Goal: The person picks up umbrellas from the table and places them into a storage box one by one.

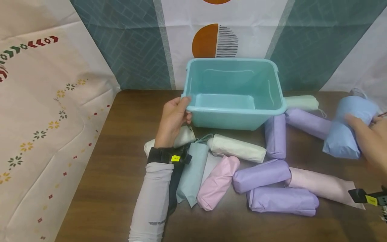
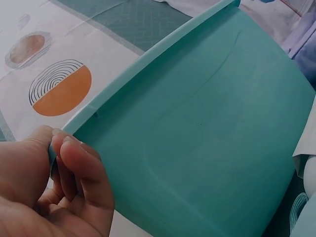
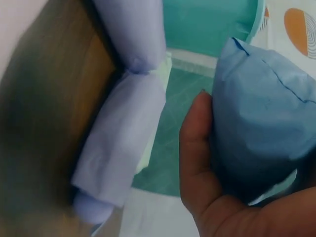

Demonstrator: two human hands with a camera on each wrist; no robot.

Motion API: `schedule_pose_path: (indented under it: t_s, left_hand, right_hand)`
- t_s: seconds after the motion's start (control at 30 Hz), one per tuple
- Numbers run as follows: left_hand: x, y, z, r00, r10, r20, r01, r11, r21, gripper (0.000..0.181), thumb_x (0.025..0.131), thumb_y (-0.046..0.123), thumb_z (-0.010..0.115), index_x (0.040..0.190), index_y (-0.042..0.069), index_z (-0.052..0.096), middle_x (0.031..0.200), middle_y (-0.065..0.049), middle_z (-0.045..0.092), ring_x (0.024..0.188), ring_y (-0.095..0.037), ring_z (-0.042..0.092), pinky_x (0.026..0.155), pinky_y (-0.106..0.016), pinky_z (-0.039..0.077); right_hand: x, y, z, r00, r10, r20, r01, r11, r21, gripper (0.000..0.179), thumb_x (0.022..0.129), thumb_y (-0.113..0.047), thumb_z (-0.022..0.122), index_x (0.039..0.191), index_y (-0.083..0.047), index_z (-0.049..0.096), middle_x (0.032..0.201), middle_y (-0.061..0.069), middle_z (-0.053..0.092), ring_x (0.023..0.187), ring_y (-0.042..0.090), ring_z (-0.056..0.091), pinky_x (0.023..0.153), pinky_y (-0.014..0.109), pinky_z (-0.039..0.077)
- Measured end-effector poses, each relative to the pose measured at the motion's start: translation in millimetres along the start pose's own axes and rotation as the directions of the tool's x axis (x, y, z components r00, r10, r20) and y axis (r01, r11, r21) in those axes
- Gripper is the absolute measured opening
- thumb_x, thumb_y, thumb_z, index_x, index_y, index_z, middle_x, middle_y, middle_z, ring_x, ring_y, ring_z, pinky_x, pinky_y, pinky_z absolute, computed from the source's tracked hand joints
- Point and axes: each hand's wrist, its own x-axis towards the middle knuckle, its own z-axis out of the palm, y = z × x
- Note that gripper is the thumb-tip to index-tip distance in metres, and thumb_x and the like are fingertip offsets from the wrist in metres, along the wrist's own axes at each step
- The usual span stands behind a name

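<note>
I've got the left hand pinching the teal bin's near-left rim and the right hand gripping the blue bundle at the tabletop's right, probably light, squashy, best held round its middle.

Right hand, right of teal plastic bin: cut off by head view's edge. Mint-green corded pouch, beside bin: left end hidden. White pouch, front-left of bin: partly covered.
</note>
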Motion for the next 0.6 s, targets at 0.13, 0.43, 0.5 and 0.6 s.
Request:
schedule_pose_path:
  t_s: [0.13,0.43,0.5,0.6]
  left_hand:
    - [1.0,-2.1,1.5,1.0,0.008,-0.008,-0.008,1.0,-0.005,0.027,0.091,0.024,0.061,0.084,0.0,0.052,0.063,-0.008,0.042,0.05,-0.016,0.042,0.048,-0.027,0.037]
    - [0.5,-0.8,1.8,1.0,0.006,-0.021,-0.006,1.0,0.006,0.024,0.091,0.021,0.059,0.082,0.001,0.051,0.062,-0.006,0.043,0.048,-0.014,0.042,0.048,-0.026,0.038]
    - [0.9,-0.6,2.0,1.0,0.007,-0.024,-0.007,1.0,0.01,0.024,0.091,0.021,0.059,0.082,0.001,0.052,0.062,-0.006,0.043,0.048,-0.014,0.043,0.048,-0.026,0.038]
    - [0.9,-0.8,2.1,1.0,0.002,-0.023,-0.001,1.0,0.023,0.024,0.091,0.022,0.059,0.084,0.0,0.052,0.063,-0.007,0.044,0.049,-0.014,0.043,0.048,-0.026,0.039]
  right_hand:
    - [14.2,-18,-3,0.986,-0.127,0.111,0.129,0.992,-0.005,0.056,0.099,-0.038,0.052,0.141,-0.01,0.029,0.112,0.003,0.042,0.078,-0.005,0.053,0.058,0.019,0.049]
    - [29.0,-76,2,0.945,-0.219,0.243,0.278,0.93,-0.241,0.077,0.095,-0.053,0.052,0.13,0.013,0.035,0.105,0.029,0.054,0.067,0.021,0.059,0.053,0.039,0.051]
    - [30.8,-90,4,0.934,-0.232,0.273,0.304,0.915,-0.263,0.075,0.094,-0.054,0.053,0.125,0.013,0.04,0.095,0.027,0.06,0.064,0.024,0.06,0.052,0.038,0.051]
    - [31.9,-109,7,0.925,-0.223,0.307,0.303,0.921,-0.243,0.078,0.093,-0.055,0.054,0.127,0.013,0.035,0.095,0.025,0.058,0.065,0.023,0.06,0.053,0.037,0.051]
